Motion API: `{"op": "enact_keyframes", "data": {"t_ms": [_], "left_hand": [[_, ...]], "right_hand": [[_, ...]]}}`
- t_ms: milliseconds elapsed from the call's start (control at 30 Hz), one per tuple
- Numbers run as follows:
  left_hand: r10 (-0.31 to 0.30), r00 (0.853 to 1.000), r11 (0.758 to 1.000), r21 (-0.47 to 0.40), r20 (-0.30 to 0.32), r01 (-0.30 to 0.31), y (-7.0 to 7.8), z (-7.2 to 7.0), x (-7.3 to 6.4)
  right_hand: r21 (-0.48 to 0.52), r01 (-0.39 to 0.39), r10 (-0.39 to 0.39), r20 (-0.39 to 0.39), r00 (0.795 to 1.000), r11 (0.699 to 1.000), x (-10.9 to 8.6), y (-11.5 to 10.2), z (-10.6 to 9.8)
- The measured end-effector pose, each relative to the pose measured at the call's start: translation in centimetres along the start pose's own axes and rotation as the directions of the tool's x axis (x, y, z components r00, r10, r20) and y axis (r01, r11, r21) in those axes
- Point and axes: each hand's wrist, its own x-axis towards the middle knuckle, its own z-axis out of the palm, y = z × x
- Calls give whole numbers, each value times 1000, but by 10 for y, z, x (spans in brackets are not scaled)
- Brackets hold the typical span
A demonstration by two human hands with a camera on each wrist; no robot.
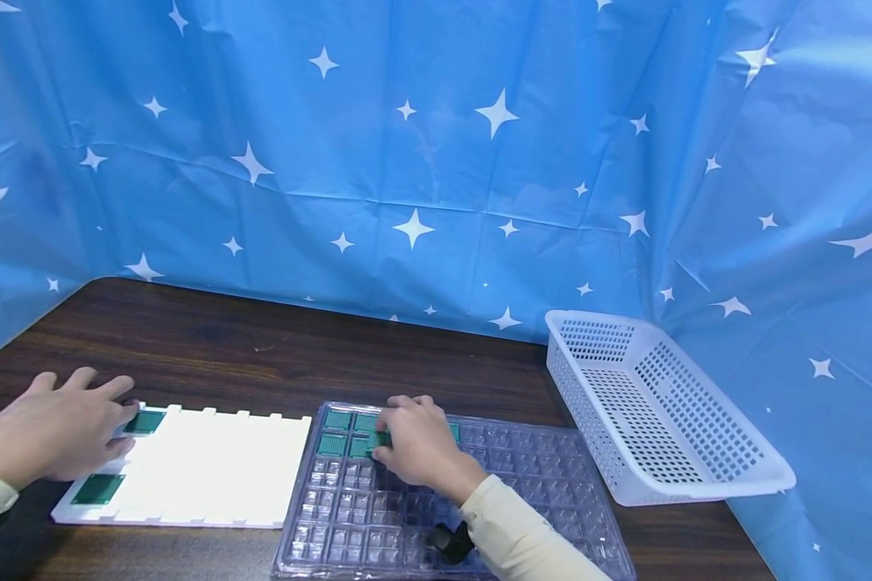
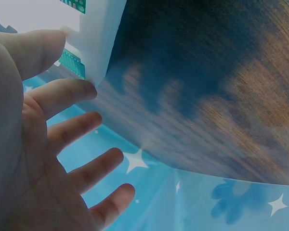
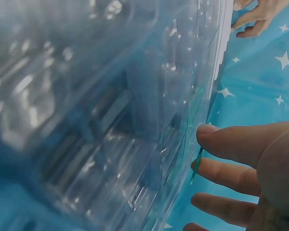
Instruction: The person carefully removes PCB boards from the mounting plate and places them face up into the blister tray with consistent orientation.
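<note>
In the head view my left hand (image 1: 65,428) hovers at the left end of a white rack (image 1: 211,472), fingers spread and holding nothing. Its thumb and index finger are on either side of a green circuit board (image 1: 145,421) at the rack's far corner; whether they touch the rack cannot be told. Another green circuit board (image 1: 98,489) lies at the near corner. Over the far side of a clear plastic compartment tray (image 1: 538,484), my right hand (image 1: 421,444) pinches a thin green circuit board (image 3: 197,168) between thumb and index finger.
Several green circuit boards (image 1: 332,445) sit in the tray's far-left compartments. At the right stands a white perforated basket (image 1: 698,491). The dark wooden table (image 1: 211,355) is bordered by a blue star-patterned curtain (image 1: 363,161).
</note>
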Motion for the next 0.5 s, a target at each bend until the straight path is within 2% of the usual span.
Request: {"op": "enact_keyframes", "data": {"t_ms": [233,500], "left_hand": [[22,998,1000,2,-60,-22,-2,2,-2],[18,999,1000,-12,-32,-19,-3,7,2]], "right_hand": [[-6,-13,13,-2,1000,1000,-2,6,1],[-17,-9,10,9,1000,1000,-3,10,3]]}}
